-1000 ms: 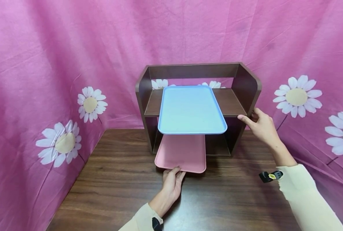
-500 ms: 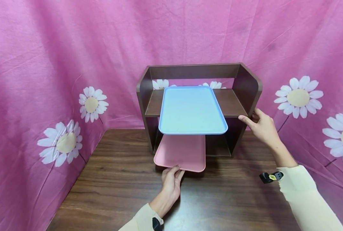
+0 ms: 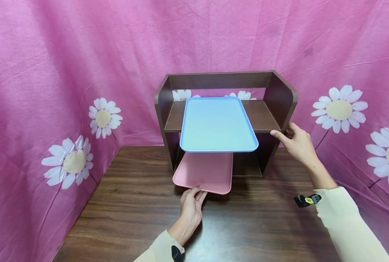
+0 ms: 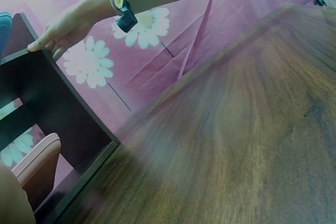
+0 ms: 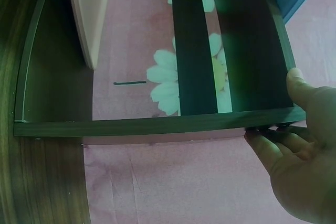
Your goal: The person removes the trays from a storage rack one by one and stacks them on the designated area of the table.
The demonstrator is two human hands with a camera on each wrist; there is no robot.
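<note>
A pink tray [image 3: 204, 173] juts from the lower compartment of a dark brown two-tier shelf [image 3: 282, 96]. My left hand [image 3: 190, 209] grips its front edge, thumb on top and fingers beneath. Above it, a light blue tray [image 3: 218, 123] lies on the upper tier and overhangs the front, hiding the pink tray's back part. My right hand [image 3: 299, 143] holds the shelf's right side panel, with the thumb on the front edge at the middle board and the fingers round the outside. In the right wrist view, the thumb [image 5: 296, 80] presses that edge.
The shelf stands at the back of a wood-grain table [image 3: 132, 203]. A pink curtain [image 3: 132, 43] with white daisies hangs behind and at both sides. Black wrist cameras [image 3: 307, 200] are strapped over the cream sleeves.
The left hand and the pink tray's front end have shifted slightly left and back towards the shelf. The right hand, shelf and blue tray stay put.
</note>
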